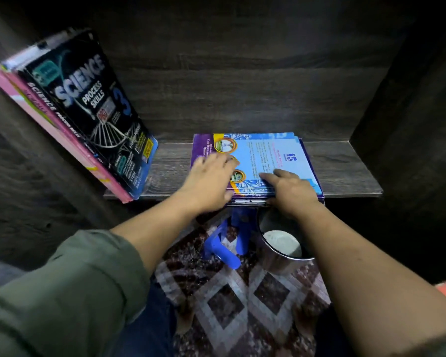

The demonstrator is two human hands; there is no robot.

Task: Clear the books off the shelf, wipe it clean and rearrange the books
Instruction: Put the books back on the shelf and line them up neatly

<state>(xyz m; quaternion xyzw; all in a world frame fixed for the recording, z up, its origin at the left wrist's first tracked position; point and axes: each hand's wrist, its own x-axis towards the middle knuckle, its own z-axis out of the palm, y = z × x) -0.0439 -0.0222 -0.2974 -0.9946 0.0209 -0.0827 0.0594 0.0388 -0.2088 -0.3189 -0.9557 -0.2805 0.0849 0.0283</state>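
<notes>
— Which step are you on?
— I'm handling the flat stack of books [276,155]. Whether it's coming off or going back, I can't say. It lies under both palms on the shelf [345,173], with the leaning books [88,112] out beyond my left hand [211,176], which is spread flat on the cover.
— And your right hand [290,189]?
— Its fingers rest on the near corner. I can't tell whether the thumb hooks under.
— Next?
— Probably a firm hold on both sides before I shift it.

The left hand [209,183] is motion-blurred, and the blue book's [273,157] small print seems too fine to read.
</notes>
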